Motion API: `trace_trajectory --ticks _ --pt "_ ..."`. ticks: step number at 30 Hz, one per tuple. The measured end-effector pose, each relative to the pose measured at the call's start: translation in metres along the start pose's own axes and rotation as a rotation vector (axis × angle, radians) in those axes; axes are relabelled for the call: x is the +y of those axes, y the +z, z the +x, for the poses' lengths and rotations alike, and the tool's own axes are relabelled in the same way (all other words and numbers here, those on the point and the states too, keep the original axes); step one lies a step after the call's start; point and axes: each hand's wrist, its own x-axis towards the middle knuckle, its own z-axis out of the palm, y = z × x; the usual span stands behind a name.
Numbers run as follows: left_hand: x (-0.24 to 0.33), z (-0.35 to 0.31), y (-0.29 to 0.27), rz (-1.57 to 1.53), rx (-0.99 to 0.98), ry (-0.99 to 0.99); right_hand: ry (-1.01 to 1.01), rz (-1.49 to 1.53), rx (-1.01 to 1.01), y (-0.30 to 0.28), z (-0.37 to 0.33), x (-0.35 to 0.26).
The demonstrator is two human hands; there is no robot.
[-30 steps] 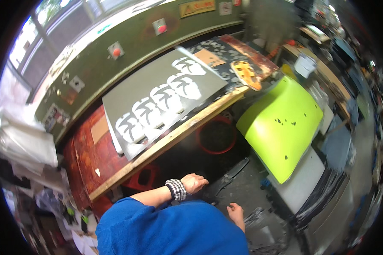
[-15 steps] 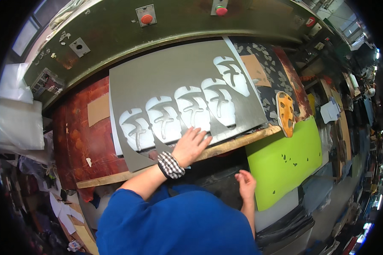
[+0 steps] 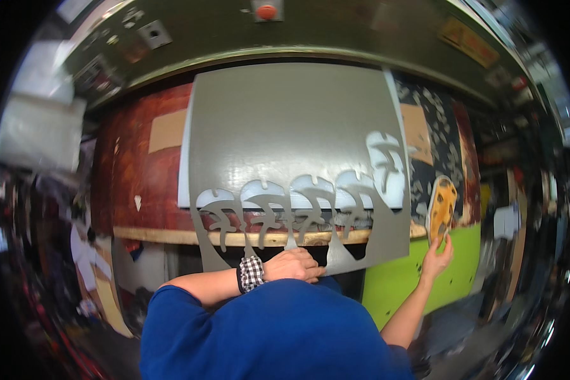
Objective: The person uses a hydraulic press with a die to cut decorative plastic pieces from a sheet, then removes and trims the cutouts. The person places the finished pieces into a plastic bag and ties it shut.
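A large grey sheet (image 3: pixel 285 120) overhangs the wooden front edge toward me, with a row of sole-shaped cutouts along its near part and another cutout at its right. A pale white-blue board (image 3: pixel 185 171) lies under it and shows through some openings. My left hand (image 3: pixel 294 265) is closed over the sheet's near edge, close to my body; its fingertips are partly hidden. At the right, my right hand (image 3: pixel 438 256) pinches the lower end of an orange sole-shaped cutting die (image 3: pixel 443 206) with dark holes and a pale rim.
Behind the sheet runs a green machine beam (image 3: pixel 335 38) with a red button (image 3: pixel 267 11). A wooden strip (image 3: pixel 164 235) edges the worn red bed (image 3: pixel 139 190). Brown card pieces (image 3: pixel 168 131) lie at both sides. A lime-green sheet (image 3: pixel 392 285) sits below the die.
The grey sheet has slid toward me with my left hand, past the board and over the wooden edge. My right hand has reached up and taken hold of the cutting die. The view has turned.
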Motion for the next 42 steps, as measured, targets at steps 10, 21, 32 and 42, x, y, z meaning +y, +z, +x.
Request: trace_trajectory --ticks 10,21,32,42 --pt "-0.113 -0.09 -0.061 0.697 1.034 -0.952 -0.1 0.062 -0.306 0.051 0.056 0.074" --pt "-0.154 -0.101 -0.047 0.57 1.048 -1.226 -0.603 0.118 -0.059 0.079 0.061 -0.077" --pt "-0.155 -0.097 -0.044 0.585 1.111 -1.187 -0.312 0.858 -0.527 0.068 0.041 -0.178" --pt "-0.146 -0.115 -0.071 0.504 0.803 -1.142 0.321 1.513 -0.589 0.022 0.031 -0.189"
